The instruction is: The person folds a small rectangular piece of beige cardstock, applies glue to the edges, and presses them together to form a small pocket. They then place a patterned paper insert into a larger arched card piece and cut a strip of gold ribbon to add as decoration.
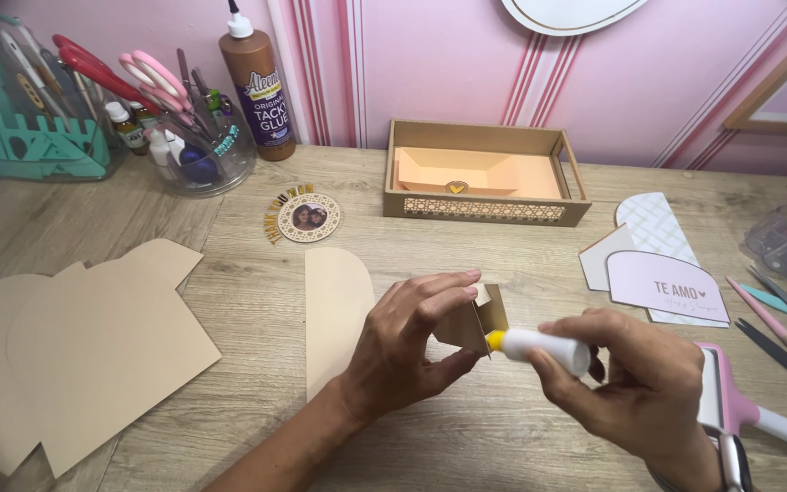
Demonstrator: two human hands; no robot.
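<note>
Small folded card piece (477, 321) held above table (257, 301), just beside arched tan panel (334, 323). Glue stick (539, 349) tip touches its edge. Risk: thin flap can bend or slip if stick presses hard, since piece has no support under. Left hand (407, 351) pinches piece, fingers closed on it. Right hand (635, 387) wraps closed around stick. Cut card sheets (75, 351) lie at left.

Small folded tan card piece (475, 321) upright, white glue stick's (539, 348) yellow tip touching its edge.

open desk (257, 301) before tray (485, 211)
</note>
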